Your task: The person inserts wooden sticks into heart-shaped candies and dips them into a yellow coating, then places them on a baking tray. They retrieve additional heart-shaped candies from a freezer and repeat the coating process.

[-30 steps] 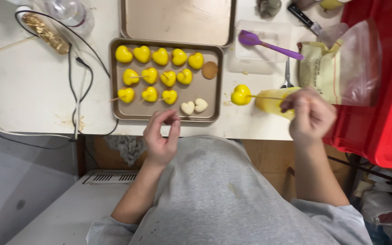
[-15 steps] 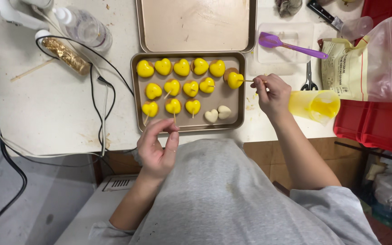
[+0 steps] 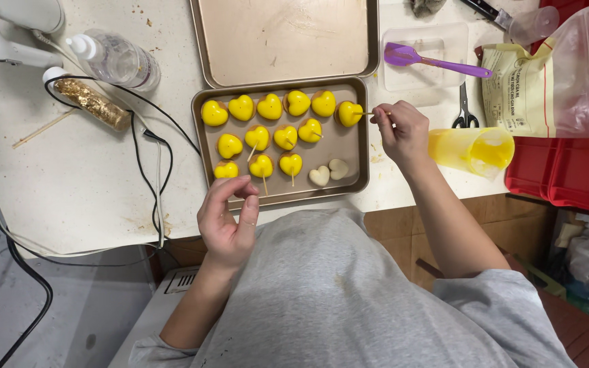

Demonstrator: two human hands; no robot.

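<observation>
Currently pinching a thin wooden stick (image 3: 375, 113) between thumb and fingertips of right hand (image 3: 401, 131), stick carrying a yellow heart-shaped piece (image 3: 348, 114) set at right end of top row on lower baking tray (image 3: 352, 153). Left hand (image 3: 228, 221) hovering just below tray's near edge, fingers loosely curled, thumb and forefinger close together, holding nothing visible. Counted on tray: twelve yellow hearts, six top, three middle, three bottom, several with sticks protruding; two pale uncoated hearts (image 3: 328, 172) at lower right. Second tray (image 3: 281, 37) above, bare, top edge cut off. Tall plastic cup (image 3: 472, 150) with yellow coating, lying just right of right hand. Further right: pale printed bag (image 3: 512, 92) inside clear plastic bag, leaning against red crate (image 3: 567, 177), print too small to read. Purple spatula (image 3: 434, 61) resting on clear container; black scissors (image 3: 465, 112) below it. Left of trays: clear bottle (image 3: 117, 61), jar of gold flakes (image 3: 93, 102), black cable (image 3: 138, 136), loose stick (image 3: 42, 129). White appliance at top left, partly cut off.
</observation>
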